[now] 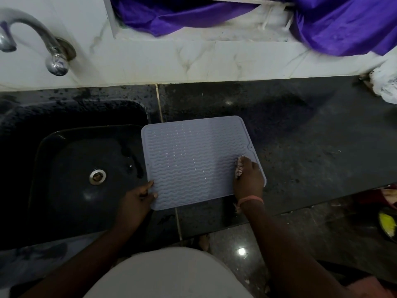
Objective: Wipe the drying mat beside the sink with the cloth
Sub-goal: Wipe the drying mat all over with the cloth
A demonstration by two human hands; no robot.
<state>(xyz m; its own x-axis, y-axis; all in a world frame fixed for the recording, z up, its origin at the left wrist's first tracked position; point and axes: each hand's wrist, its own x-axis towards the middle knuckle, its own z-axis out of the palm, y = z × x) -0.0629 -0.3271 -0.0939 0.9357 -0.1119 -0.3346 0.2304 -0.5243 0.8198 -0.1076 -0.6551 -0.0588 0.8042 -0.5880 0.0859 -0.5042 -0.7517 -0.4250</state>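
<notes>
Pale grey ribbed silicone drying mat [193, 160] lying flat on the dark granite counter [300, 147], left edge right up against the black sink [64, 168]. Right hand [249, 179] curled over a small bunched cloth [239, 168] at the right edge, nearly hidden, so grip looks like a clutch. Left hand [137, 198] pinching the near-left corner. Whole ribbed span lying leftward of the cloth, unobstructed.

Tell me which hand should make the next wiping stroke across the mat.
Right. The right hand already holds the cloth on the drying mat near its right edge. The left hand holds the mat's near left corner beside the sink, probably steadying it.
</notes>
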